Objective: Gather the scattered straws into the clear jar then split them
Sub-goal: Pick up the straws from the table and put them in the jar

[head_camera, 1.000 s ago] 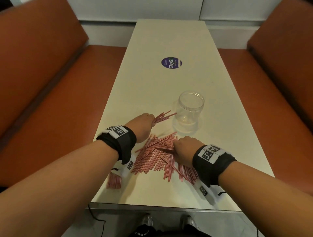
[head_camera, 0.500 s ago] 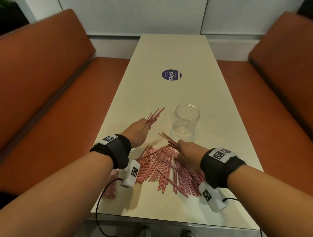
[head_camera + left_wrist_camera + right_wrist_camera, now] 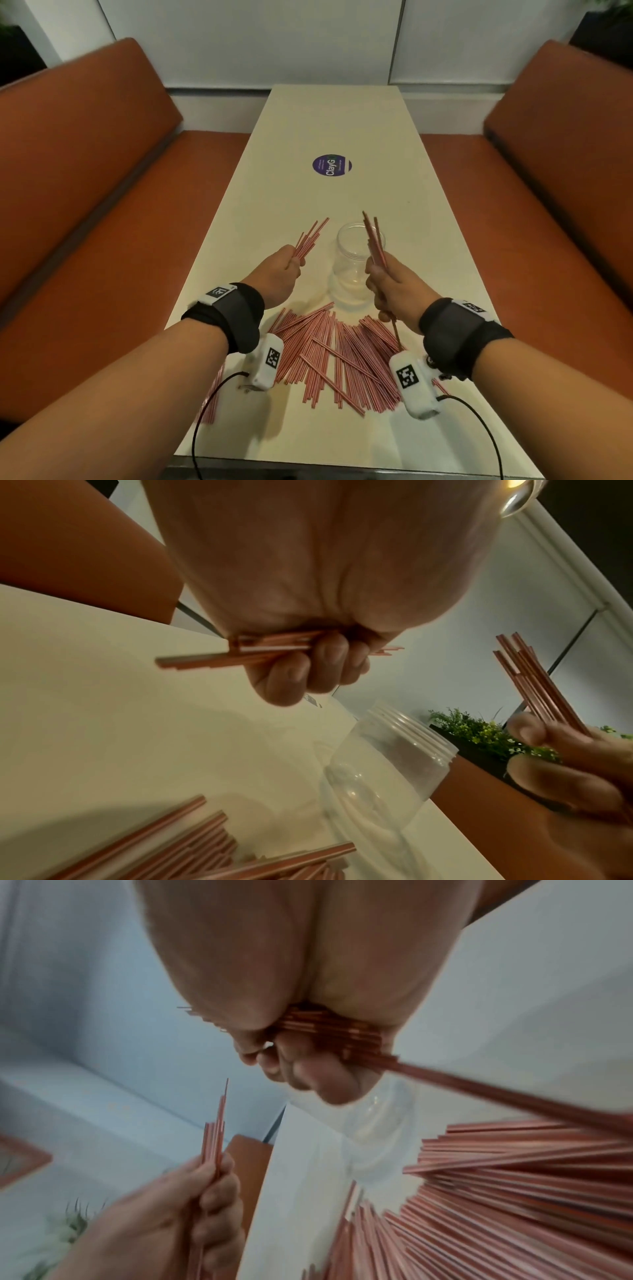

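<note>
- Head view: left hand (image 3: 279, 274) curled round a small bundle of straws (image 3: 310, 238), raised above the table (image 3: 428, 212) just left of the clear jar (image 3: 356, 260); long axis slanted up and away to the right, far tips ending level with the jar's mouth but outside the rim.
- Same view: right hand (image 3: 394, 291) closed round a second bundle (image 3: 374, 240), nearly upright, upper ends crossing in front of the jar's mouth, lower ends trailing down past the wrist. Right hand looks the nearer to the opening, judged from the overlap.
- Same view: loose pile of straws (image 3: 342, 349) flat on the table on the near side of the jar, between the two forearms; jar upright, seemingly empty.
- Left wrist view: fingers (image 3: 298, 674) wrapped tight on the bundle, straws lying crosswise through the fist, both ends sticking out; jar (image 3: 394, 756) below and to the right, apart from the fist, mouth open.
- Right wrist view: blurred; fingers (image 3: 308, 1074) clenched on a thick sheaf (image 3: 329, 1031), one long end (image 3: 496, 1091) running off to the right; jar glass faintly visible just beyond the knuckles.
- Judgement: each bundle probably needs tipping upright over the mouth, lower ends first, right one with the shorter way to go.
</note>
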Available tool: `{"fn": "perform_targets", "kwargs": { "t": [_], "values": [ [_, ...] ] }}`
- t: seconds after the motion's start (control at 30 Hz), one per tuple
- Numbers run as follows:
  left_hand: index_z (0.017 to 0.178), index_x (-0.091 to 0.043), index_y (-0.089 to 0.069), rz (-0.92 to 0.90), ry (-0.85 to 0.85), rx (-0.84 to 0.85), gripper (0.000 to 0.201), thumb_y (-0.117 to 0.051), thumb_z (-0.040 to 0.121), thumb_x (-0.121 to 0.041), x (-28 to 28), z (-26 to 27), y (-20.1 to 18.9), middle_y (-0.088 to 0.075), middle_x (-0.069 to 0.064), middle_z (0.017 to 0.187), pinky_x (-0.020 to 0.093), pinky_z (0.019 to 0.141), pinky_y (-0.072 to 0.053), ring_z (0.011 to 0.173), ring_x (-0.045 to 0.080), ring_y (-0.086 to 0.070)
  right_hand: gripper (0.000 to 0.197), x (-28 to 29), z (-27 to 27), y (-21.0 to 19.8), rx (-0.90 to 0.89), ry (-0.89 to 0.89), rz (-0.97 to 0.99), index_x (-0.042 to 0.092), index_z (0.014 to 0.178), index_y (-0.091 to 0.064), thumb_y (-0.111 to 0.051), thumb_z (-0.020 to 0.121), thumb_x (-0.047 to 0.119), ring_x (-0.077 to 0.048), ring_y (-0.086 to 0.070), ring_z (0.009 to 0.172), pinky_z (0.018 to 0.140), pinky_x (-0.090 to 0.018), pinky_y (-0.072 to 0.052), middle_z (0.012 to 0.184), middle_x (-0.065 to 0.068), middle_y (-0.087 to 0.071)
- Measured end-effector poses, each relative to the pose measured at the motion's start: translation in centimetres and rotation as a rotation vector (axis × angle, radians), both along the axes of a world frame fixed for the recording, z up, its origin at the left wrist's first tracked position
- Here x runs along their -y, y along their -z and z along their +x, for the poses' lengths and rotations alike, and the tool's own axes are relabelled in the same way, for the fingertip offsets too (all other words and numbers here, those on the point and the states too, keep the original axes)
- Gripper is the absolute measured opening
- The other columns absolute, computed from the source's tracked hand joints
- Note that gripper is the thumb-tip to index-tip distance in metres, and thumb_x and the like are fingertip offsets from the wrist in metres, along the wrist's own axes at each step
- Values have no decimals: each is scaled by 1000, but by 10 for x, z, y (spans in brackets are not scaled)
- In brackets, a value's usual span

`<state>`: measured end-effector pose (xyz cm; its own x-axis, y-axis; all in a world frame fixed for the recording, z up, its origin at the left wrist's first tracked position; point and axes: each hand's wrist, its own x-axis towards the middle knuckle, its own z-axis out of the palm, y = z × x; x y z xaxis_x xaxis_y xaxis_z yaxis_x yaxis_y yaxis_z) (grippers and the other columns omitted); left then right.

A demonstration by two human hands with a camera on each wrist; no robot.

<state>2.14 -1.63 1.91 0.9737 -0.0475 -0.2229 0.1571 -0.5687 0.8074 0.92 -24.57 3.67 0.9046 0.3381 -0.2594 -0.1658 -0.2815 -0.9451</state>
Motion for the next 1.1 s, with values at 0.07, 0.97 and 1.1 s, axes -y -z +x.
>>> {"fn": "perform_targets", "kwargs": {
  "t": [0.07, 0.97, 1.1],
  "values": [
    [103, -14, -49, 3, 18, 13, 23, -27, 102, -23, 3, 0, -1, -48, 1, 81, 29, 64, -37, 67, 14, -41, 18, 3, 5, -7, -12, 87, 67, 15, 98, -46, -34, 102, 28, -10, -30, 47, 44, -26, -30, 60, 4, -37],
    [84, -22, -46, -512, -65, 262, 19, -37, 100, -27, 114, 99, -23, -44, -2, 70, 35, 67, -44, 64, 15, -42, 38, 33, 34, -38, 92, 356, -17, 15, 75, -40, -33, 99, 43, -13, -31, 49, 51, -29, -35, 59, 2, -35],
    [82, -19, -49, -440, -44, 264, 16, -43, 96, -16, 112, 99, -15, -52, 3, 70, 36, 71, -47, 66, 19, -49, 38, 39, 34, -36, 70, 382, 15, 15, 75, -39, -33, 99, 43, -12, -30, 48, 50, -29, -33, 58, 2, -34]
  ]
}}
